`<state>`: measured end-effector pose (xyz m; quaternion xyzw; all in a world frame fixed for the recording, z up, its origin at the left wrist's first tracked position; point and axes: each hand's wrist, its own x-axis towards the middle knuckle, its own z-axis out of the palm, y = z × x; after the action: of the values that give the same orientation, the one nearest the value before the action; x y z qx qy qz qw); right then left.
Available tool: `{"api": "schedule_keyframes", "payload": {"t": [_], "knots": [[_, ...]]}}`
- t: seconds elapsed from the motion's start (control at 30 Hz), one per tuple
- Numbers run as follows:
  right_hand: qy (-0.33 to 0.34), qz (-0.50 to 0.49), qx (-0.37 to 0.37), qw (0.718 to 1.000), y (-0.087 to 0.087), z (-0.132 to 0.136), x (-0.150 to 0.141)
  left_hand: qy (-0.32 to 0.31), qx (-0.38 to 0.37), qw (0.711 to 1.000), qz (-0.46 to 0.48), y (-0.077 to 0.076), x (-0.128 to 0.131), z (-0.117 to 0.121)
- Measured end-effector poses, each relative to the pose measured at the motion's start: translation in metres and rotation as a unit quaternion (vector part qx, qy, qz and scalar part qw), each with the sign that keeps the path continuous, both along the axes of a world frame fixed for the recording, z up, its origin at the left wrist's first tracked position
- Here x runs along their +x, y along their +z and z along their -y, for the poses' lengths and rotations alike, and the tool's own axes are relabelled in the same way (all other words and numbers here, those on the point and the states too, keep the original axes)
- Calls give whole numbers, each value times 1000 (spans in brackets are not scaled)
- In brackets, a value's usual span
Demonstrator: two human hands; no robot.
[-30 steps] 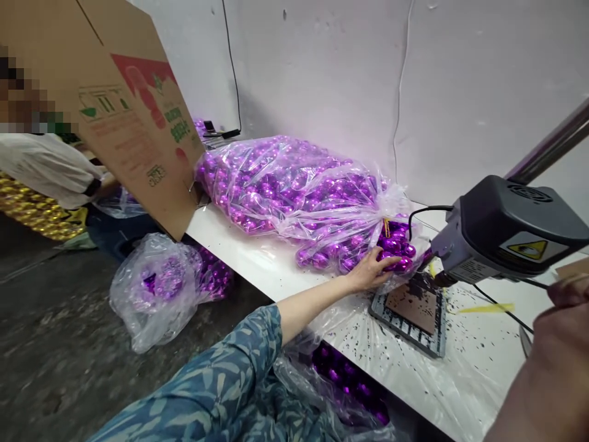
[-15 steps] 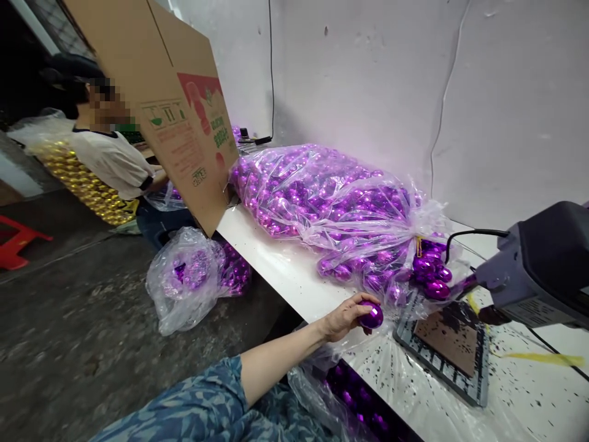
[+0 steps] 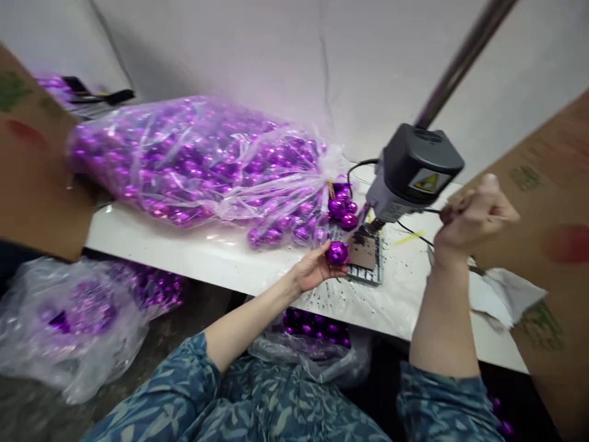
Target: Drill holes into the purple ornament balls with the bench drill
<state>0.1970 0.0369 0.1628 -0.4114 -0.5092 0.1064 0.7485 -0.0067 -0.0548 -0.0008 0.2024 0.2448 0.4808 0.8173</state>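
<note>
My left hand (image 3: 315, 268) holds a shiny purple faceted bauble (image 3: 337, 253) between thumb and fingers, at the near left side of a grey base plate (image 3: 378, 265). Above the plate stands a drill-like machine (image 3: 409, 175) on a metal pole, its dark lower tip pointing down at the plate. My right hand (image 3: 476, 218) is closed in a fist to the right of the machine. A thin dark rod or cable runs from the machine towards it, but what the fingers grip is hidden. Several loose purple baubles (image 3: 343, 207) lie just behind the plate.
A big clear bag of purple baubles (image 3: 197, 166) lies along the white table (image 3: 184, 258). Cardboard boxes stand at left (image 3: 41, 178) and right (image 3: 552, 245). Another plastic bag (image 3: 78, 325) is below on the left. Black specks and crumpled white paper (image 3: 508, 298) lie on the table.
My left hand has taken one bauble from beside the bag and brought it near the base plate. The view has turned right, bringing my right hand fully into sight.
</note>
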Motion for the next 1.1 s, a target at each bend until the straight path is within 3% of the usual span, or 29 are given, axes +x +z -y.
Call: {"api": "schedule_keyframes", "payload": {"t": [0.2,0.37,0.43,0.67,0.77,0.9,1.1], "knots": [[21,0,44,999,-15,-3,0,77,-7,995,-66,-11,12,-13],[17,11,29,999,-17,-1,-1,52,34,987,-150,-16,15,-31],[21,13,26,999,-17,1,-1,74,42,980,-180,-18,14,-41],[57,2,58,997,-18,7,-2,151,2,952,-265,-31,3,-68],[58,-3,73,996,-21,4,-2,201,78,911,-353,-46,1,-70],[60,-2,88,994,-26,0,-1,227,216,814,-490,-66,-5,-74],[58,-3,95,994,-27,0,0,243,278,720,-588,-71,-26,-87]]}}
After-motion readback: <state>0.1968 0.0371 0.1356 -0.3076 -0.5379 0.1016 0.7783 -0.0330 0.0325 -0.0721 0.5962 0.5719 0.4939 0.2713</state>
